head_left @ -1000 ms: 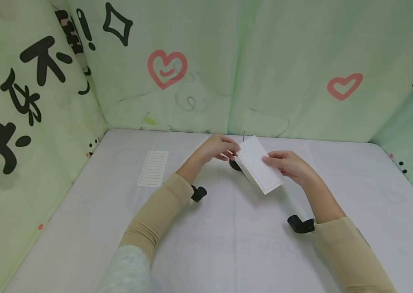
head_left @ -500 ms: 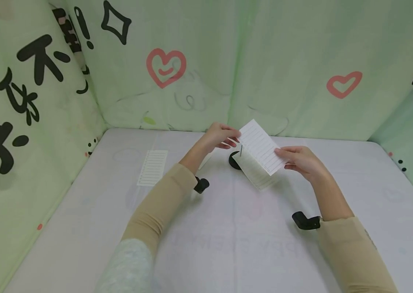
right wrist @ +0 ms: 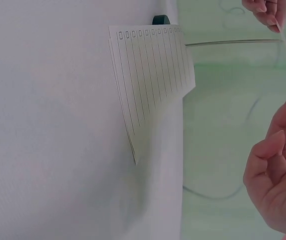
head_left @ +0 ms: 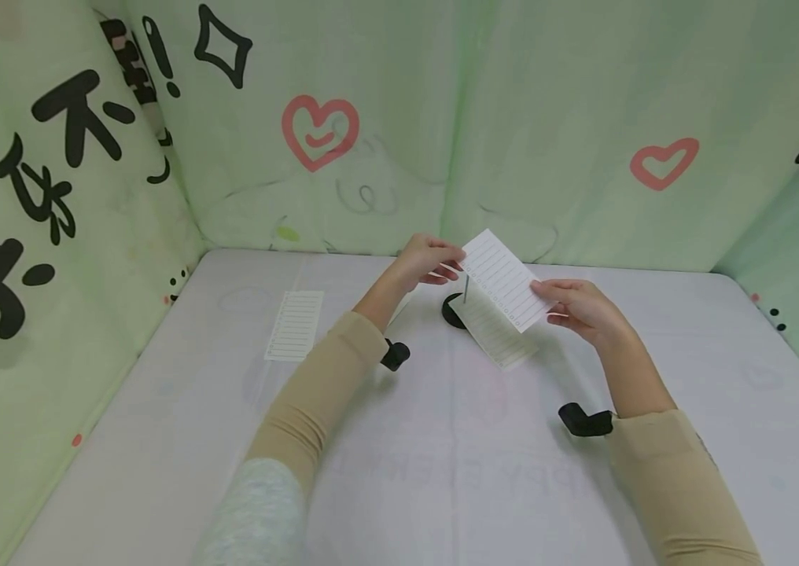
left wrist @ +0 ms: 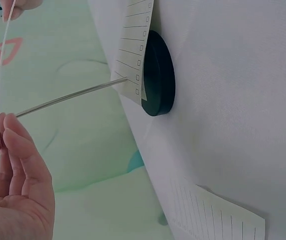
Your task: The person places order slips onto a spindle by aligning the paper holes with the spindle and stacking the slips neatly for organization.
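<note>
Just over the spike (left wrist: 72, 98), the held card (head_left: 498, 279) hung betw. both hands, long axis far-L to near-R in head view. L hand (head_left: 430, 261) was nearer the spike, thumb + fingers pinched on the card's L end; R hand (head_left: 579, 308) pinched the opp. end, farther off. Spike's top sat right by the L fingertips, under that L end; couldn't tell if touching or pierced. That alignment prob. mattered most. Only holder seen: spike + dark base (left wrist: 160, 75) on the worktop (head_left: 513, 519), w/ lower cards (right wrist: 148, 70) threaded on, 2+ by the edges. Loose card (head_left: 295, 325) lay flat, farther L.
</note>
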Demonstrator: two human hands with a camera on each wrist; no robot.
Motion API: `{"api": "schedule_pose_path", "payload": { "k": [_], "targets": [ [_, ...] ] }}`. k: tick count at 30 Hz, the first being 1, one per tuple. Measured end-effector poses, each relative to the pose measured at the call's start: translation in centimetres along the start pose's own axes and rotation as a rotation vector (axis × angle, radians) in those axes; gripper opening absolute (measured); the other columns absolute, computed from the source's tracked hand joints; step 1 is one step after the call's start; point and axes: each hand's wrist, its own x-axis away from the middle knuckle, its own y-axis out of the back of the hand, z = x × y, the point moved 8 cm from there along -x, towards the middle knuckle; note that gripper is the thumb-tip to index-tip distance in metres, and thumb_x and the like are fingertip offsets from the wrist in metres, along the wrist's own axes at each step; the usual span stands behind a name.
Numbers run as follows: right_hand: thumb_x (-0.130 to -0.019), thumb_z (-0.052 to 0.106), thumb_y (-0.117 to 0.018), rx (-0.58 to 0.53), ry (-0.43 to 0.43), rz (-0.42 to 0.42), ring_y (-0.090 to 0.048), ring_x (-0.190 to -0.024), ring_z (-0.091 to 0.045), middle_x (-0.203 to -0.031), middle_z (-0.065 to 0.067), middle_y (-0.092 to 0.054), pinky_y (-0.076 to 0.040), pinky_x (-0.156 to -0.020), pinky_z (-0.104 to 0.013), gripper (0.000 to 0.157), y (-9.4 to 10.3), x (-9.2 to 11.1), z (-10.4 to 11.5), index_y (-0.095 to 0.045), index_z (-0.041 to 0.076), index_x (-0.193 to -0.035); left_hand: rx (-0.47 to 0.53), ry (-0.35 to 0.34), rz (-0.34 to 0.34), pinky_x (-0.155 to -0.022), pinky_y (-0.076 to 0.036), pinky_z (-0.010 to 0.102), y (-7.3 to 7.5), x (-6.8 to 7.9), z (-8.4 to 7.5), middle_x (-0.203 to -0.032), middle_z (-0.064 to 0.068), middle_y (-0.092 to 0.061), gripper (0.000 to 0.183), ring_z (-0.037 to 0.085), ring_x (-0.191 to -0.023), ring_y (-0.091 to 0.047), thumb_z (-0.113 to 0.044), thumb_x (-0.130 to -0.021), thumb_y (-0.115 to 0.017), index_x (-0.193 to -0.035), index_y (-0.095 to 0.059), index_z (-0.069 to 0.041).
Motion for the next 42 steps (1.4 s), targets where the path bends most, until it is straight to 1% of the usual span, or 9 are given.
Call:
{"api": "schedule_pose_path", "payload": {
  "k": [6,12,18,23,25,29,34,37,42],
  "targets": [
    [-0.085,0.031,-0.065,-0.03,0.007,0.003,-0.053,-0.07,-0.006,-0.075,0.012,-0.063,-0.045,-0.066,-0.02,0.01,0.0,-0.1,0.1,-0.062,0.022,-0.082,-0.002,0.001,-0.018,-0.057,-0.051,0.021,0.1,-0.2,0.1,-0.081,0.008,-0.066,0.022,0.017,-0.066,-0.062,-0.016,-0.086,-0.064,-0.102,-0.065,-0.002],
    [-0.085,0.029,-0.065,-0.065,-0.002,0.0,-0.053,-0.07,-0.006,-0.074,0.012,-0.062,-0.045,-0.067,-0.021,0.011,0.1,-0.2,0.0,-0.064,0.027,-0.074,0.019,0.001,-0.043,-0.055,-0.049,0.019,-0.2,-0.3,0.1,-0.084,0.011,-0.067,0.021,0.015,-0.063,-0.061,-0.015,-0.086,-0.064,-0.102,-0.065,-0.002],
    [-0.086,0.027,-0.064,-0.088,-0.001,0.005,-0.053,-0.069,-0.005,-0.074,0.012,-0.062,-0.045,-0.067,-0.021,0.014,0.2,-0.2,-0.2,-0.065,0.027,-0.072,0.025,0.009,-0.032,-0.054,-0.049,0.019,-0.6,-0.5,0.1,-0.096,0.016,-0.067,0.022,0.015,-0.062,-0.061,-0.015,-0.087,-0.063,-0.104,-0.065,-0.002],
    [-0.086,0.028,-0.063,-0.086,-0.007,-0.003,-0.054,-0.071,-0.005,-0.075,0.012,-0.063,-0.045,-0.068,-0.021,0.011,0.5,-0.5,-0.5,-0.064,0.026,-0.076,0.015,0.009,-0.034,-0.056,-0.05,0.019,-0.8,-0.7,0.2,-0.082,0.008,-0.066,0.022,0.013,-0.062,-0.061,-0.017,-0.087,-0.063,-0.104,-0.065,-0.003],
    [-0.086,0.029,-0.063,-0.079,-0.011,-0.008,-0.054,-0.072,-0.006,-0.076,0.012,-0.063,-0.045,-0.07,-0.022,0.008,0.5,-0.6,-0.7,-0.063,0.024,-0.081,0.017,0.005,-0.034,-0.056,-0.05,0.019,-0.9,-0.8,0.2,-0.079,0.007,-0.065,0.022,0.013,-0.061,-0.061,-0.017,-0.087,-0.063,-0.103,-0.065,-0.003],
    [-0.086,0.03,-0.063,-0.063,-0.014,-0.013,-0.054,-0.073,-0.006,-0.077,0.012,-0.062,-0.045,-0.07,-0.022,0.012,0.6,-0.7,-0.9,-0.058,0.019,-0.089,0.03,-0.009,-0.026,-0.058,-0.05,0.02,-1.1,-0.9,0.2,-0.079,0.006,-0.065,0.022,0.015,-0.064,-0.062,-0.016,-0.087,-0.063,-0.103,-0.065,-0.002],
    [-0.086,0.029,-0.063,-0.072,-0.012,-0.004,-0.055,-0.072,-0.006,-0.076,0.012,-0.063,-0.044,-0.07,-0.022,0.008,0.6,-0.7,-1.0,-0.061,0.023,-0.083,0.024,-0.018,-0.012,-0.06,-0.051,0.021,-1.2,-0.9,0.2,-0.08,0.007,-0.065,0.022,0.021,-0.073,-0.064,-0.016,-0.087,-0.062,-0.103,-0.065,-0.002],
    [-0.087,0.028,-0.063,-0.078,-0.011,-0.001,-0.055,-0.071,-0.005,-0.076,0.012,-0.063,-0.044,-0.069,-0.022,0.009,0.5,-0.8,-1.0,-0.062,0.025,-0.079,0.021,-0.017,-0.018,-0.058,-0.05,0.02,-1.2,-0.9,0.3,-0.08,0.006,-0.065,0.02,0.018,-0.07,-0.064,-0.017,-0.087,-0.062,-0.102,-0.065,-0.003],
    [-0.087,0.029,-0.063,-0.062,-0.015,-0.018,-0.054,-0.072,-0.006,-0.076,0.012,-0.063,-0.044,-0.069,-0.022,0.008,0.5,-0.9,-1.1,-0.061,0.023,-0.082,0.018,-0.019,-0.023,-0.058,-0.05,0.02,-1.1,-0.9,0.3,-0.081,0.007,-0.065,0.02,0.014,-0.064,-0.062,-0.017,-0.087,-0.063,-0.102,-0.066,-0.003]
  ]
}}
